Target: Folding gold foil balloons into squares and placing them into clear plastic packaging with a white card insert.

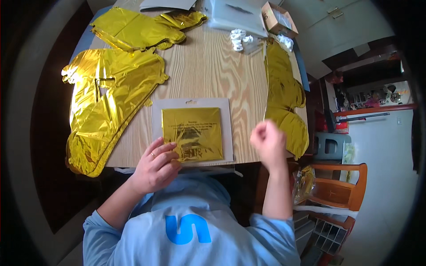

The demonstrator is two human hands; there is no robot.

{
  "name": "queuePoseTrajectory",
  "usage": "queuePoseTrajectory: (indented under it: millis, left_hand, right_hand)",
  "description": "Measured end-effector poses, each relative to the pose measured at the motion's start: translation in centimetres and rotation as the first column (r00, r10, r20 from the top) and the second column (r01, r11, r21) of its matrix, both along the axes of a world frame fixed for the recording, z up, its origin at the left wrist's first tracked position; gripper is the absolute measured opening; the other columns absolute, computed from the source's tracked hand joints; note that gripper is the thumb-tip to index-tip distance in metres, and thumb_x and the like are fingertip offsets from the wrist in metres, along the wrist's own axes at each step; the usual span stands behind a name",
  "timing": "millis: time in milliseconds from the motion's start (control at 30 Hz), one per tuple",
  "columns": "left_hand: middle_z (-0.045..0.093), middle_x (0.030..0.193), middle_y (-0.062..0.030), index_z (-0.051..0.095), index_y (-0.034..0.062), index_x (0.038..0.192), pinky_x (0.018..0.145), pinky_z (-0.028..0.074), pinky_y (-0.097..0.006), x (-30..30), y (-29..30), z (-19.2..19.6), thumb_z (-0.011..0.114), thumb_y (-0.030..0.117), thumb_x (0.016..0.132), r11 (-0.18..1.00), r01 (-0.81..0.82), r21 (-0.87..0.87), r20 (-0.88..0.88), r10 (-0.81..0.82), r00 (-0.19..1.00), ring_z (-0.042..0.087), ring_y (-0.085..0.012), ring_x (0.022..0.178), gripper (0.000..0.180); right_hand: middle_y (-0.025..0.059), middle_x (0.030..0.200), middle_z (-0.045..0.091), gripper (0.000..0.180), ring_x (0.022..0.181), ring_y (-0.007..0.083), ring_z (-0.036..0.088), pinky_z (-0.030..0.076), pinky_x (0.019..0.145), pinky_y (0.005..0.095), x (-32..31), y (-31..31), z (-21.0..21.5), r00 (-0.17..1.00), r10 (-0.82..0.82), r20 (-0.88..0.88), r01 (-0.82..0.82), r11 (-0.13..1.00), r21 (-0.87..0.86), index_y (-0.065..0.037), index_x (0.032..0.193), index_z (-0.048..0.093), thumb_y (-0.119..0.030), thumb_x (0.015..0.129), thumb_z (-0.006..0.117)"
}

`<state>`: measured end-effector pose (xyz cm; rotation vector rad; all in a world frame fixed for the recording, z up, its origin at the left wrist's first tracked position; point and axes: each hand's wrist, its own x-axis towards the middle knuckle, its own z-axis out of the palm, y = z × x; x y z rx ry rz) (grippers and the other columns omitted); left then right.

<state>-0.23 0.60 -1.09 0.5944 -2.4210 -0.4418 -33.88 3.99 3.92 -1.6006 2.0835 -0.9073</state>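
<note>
A folded gold foil sheet in a clear bag (197, 133) lies on a pale backing card (226, 128) at the table's front edge. My left hand (157, 165), with a ring on one finger, grips the lower left corner of the bagged foil. To the right of the card, my right hand (269, 141) is raised and a little blurred, its fingers closed together. What they hold, if anything, is hidden. Just beyond that hand lies a flat gold foil balloon (290, 128), with a thin white line along its left side.
More flat gold foil balloons (111, 102) cover the table's left side. At the back are clear plastic bags (233, 17), a cardboard box (279, 20) and white ribbon coils (238, 39). A wooden chair (341, 186) stands at the right, near a grey stool (330, 146).
</note>
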Motion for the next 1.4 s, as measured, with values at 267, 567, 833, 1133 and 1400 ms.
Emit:
queuePoseTrajectory:
  millis: [267,567,833,1133,1400]
  left_hand:
    - [0.067,0.107,-0.0118,0.063,0.0057,0.1,0.113,0.042,-0.054,-0.7,0.4,-0.4,0.073,0.001,0.083,0.999,-0.03,0.037,-0.09,0.033,0.995,0.065,-0.0333,0.119,0.021]
    - [0.066,0.11,-0.0121,0.063,0.0053,0.102,0.113,0.043,-0.055,-0.7,0.6,-0.9,0.075,0.002,0.083,0.998,-0.003,-0.057,-0.041,0.0,0.999,0.062,-0.0334,0.122,0.022]
    - [0.064,0.111,-0.0112,0.064,0.0062,0.101,0.114,0.042,-0.054,-0.6,0.5,-0.8,0.08,0.008,0.081,0.998,0.018,-0.06,0.013,-0.017,1.0,0.06,-0.033,0.126,0.025]
    - [0.063,0.109,-0.01,0.065,0.0063,0.099,0.116,0.04,-0.054,-0.8,0.1,-0.2,0.078,0.007,0.082,1.0,0.007,0.015,0.041,-0.008,0.999,0.058,-0.032,0.127,0.021]
    - [0.064,0.116,-0.0104,0.068,0.0084,0.106,0.119,0.032,-0.059,-2.0,-0.6,3.0,0.07,0.004,0.078,0.998,0.037,0.044,0.106,-0.041,0.994,0.055,-0.0346,0.132,0.029]
  right_hand:
    - [0.0078,0.078,0.055,0.023,0.067,0.0253,0.058,0.048,0.063,0.0363,8.7,8.9,-2.2,0.853,0.331,-0.404,-0.458,0.846,-0.273,-0.006,0.086,0.057,0.0,0.072,0.075]
    - [0.0098,0.078,0.059,0.018,0.068,0.0277,0.061,0.051,0.064,0.0385,8.6,7.9,-4.9,0.889,-0.035,-0.456,-0.119,0.945,-0.304,-0.005,0.097,0.061,-0.002,0.084,0.072]
    - [0.0112,0.087,0.061,0.037,0.074,0.0294,0.063,0.053,0.068,0.0398,6.5,7.6,-3.5,0.974,0.172,-0.144,-0.191,0.973,-0.13,-0.004,0.117,0.064,-0.011,0.084,0.08]
    - [0.008,0.076,0.06,0.019,0.064,0.0303,0.062,0.052,0.06,0.0399,3.5,5.3,-3.8,0.941,0.325,-0.094,-0.337,0.924,-0.183,-0.005,0.096,0.07,-0.014,0.083,0.081]
    - [0.0052,0.077,0.059,0.016,0.063,0.0264,0.062,0.049,0.058,0.0386,4.0,6.3,-4.6,0.959,0.197,-0.204,-0.257,0.905,-0.338,-0.008,0.09,0.07,-0.011,0.08,0.082]
